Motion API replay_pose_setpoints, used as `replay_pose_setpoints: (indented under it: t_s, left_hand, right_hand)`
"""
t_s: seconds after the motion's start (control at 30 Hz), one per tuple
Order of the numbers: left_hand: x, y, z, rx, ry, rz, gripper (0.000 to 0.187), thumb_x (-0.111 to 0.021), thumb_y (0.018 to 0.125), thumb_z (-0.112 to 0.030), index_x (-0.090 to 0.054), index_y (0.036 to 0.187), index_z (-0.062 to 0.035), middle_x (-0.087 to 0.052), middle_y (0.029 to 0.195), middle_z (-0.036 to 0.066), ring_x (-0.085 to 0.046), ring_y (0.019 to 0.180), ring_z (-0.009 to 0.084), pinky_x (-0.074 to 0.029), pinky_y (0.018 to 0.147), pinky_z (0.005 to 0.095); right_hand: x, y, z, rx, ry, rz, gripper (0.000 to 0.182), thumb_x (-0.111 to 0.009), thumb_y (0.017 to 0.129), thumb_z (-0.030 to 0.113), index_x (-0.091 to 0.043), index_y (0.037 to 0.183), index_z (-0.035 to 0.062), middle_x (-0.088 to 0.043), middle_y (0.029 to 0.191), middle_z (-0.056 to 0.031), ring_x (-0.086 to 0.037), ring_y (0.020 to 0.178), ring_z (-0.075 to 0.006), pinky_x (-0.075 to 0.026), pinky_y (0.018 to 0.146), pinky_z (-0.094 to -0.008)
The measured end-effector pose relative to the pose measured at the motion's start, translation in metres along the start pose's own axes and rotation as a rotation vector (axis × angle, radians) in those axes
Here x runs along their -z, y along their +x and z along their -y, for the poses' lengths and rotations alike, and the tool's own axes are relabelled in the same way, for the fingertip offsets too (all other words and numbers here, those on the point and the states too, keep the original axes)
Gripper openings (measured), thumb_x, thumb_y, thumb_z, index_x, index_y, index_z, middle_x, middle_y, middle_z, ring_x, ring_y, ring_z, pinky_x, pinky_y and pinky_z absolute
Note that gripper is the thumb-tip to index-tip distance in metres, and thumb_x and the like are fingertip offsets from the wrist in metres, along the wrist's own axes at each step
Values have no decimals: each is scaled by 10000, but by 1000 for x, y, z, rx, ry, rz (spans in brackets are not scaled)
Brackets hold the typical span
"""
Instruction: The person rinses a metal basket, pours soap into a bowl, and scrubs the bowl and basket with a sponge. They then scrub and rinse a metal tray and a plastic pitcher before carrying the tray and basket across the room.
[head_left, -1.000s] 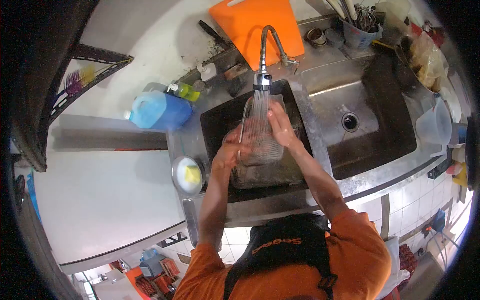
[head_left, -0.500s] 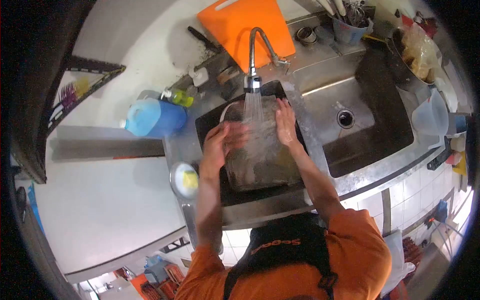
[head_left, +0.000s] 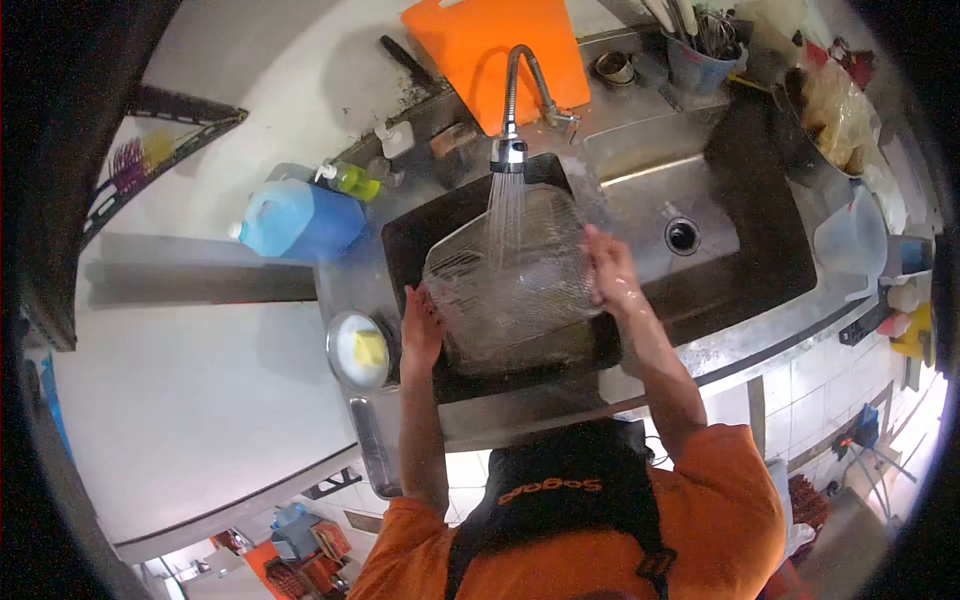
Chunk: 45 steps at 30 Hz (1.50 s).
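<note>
Between my two hands is a clear rectangular plastic container, tilted over the left sink basin. Water from the faucet streams onto it. My left hand grips its left edge, and my right hand grips the right edge with the fingers on the rim. Part of each hand's grip is hidden by the container and blurred. A bowl with a yellow sponge sits on the counter left of the basin, close to my left forearm.
To the right lies a second basin with a drain. A blue liquid jug and a green soap bottle stand at the left. Behind the faucet leans an orange cutting board. A utensil tub and a plastic pitcher are at the right.
Both hands have shifted from lying over the container to its left and right edges. The container is now raised and tilted under the stream.
</note>
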<state>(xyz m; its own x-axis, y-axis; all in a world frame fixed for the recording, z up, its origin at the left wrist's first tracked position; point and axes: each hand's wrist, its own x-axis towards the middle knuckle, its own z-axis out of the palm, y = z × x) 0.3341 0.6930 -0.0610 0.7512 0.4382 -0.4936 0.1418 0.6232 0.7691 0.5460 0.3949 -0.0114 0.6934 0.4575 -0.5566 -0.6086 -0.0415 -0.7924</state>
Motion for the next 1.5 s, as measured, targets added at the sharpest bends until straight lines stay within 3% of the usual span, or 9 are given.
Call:
replay_pose_setpoints:
  t_s: [0.17, 0.43, 0.57, 0.8, 1.07, 1.2, 1.3, 1.37, 1.5]
  left_hand:
    - [5, -13, 13, -49, 33, -25, 658, -493, 966, -537, -412, 1424, -72, -459, 1415, 111, -430, 1306, 275, -358, 1040, 415]
    - [-42, 24, 53, 229, -3, 1, 604, -551, 963, -443, -421, 1417, -66, -469, 1425, 148, -479, 1277, 322, -422, 1021, 461]
    - [-75, -5, 11, -22, -227, 277, 612, -610, 928, -343, -402, 1425, -51, -442, 1450, 168, -447, 1316, 337, -420, 1066, 488]
    - [-147, -39, -51, -63, -154, 565, 527, -617, 916, -155, -431, 1387, -11, -469, 1421, 185, -460, 1309, 360, -464, 1035, 492]
    - [-152, -7, -23, -2, -73, 264, 502, -593, 950, -273, -471, 1345, 13, -533, 1355, 170, -495, 1288, 301, -527, 954, 450]
    - [-148, -28, -49, -101, -51, 233, 543, -593, 947, -346, -473, 1347, 1, -541, 1353, 174, -513, 1265, 333, -547, 908, 438]
    - [-132, -58, -76, -218, -15, 118, 531, -600, 940, -356, -492, 1327, -9, -556, 1328, 192, -557, 1211, 327, -559, 850, 404]
    - [-128, -88, -101, -343, 64, -41, 505, -614, 932, -337, -514, 1298, -3, -604, 1248, 198, -626, 1101, 310, -573, 791, 383]
    - [-87, -144, -118, -572, 174, -302, 451, -665, 897, -266, -538, 1226, 15, -671, 1078, 185, -697, 912, 270, -590, 721, 356]
  right_hand:
    - [103, 14, -30, 498, -769, -627, 558, -420, 1024, 417, -622, 802, -53, -582, 643, -225, -547, 584, -305, -452, 612, -431]
    - [69, 23, -44, 235, 56, -309, 485, -520, 986, 470, -610, 785, 38, -592, 713, 6, -492, 581, -122, -403, 525, -339]
    - [56, 50, -65, 57, 220, -66, 608, -531, 956, 529, -611, 1158, -39, -652, 1098, -100, -602, 966, -187, -499, 847, -346]
    - [-31, 44, -54, 465, -229, -29, 649, -454, 999, 441, -373, 1438, -30, -383, 1489, -220, -319, 1411, -315, -218, 1164, -364]
    - [-49, 20, -30, 1273, -904, 169, 576, -443, 967, 248, -315, 1457, -27, -241, 1527, -285, -234, 1418, -445, -181, 1167, -498]
    - [-51, 35, -40, 1131, -651, -7, 538, -326, 1022, 366, -409, 1417, 10, -374, 1474, -238, -323, 1381, -414, -169, 1166, -486]
    - [-30, 88, -44, 1143, -767, 148, 384, -497, 964, 248, -564, 1259, 11, -564, 1289, -221, -446, 1274, -422, -313, 1084, -527]
    - [-26, 95, 10, 674, -849, 284, 431, -528, 964, 252, -505, 1325, 18, -502, 1374, -205, -431, 1309, -337, -299, 1115, -458]
    - [-11, 189, 15, 1193, -969, -189, 550, -653, 818, 45, -482, 1342, 41, -488, 1375, -205, -456, 1267, -370, -361, 1076, -474]
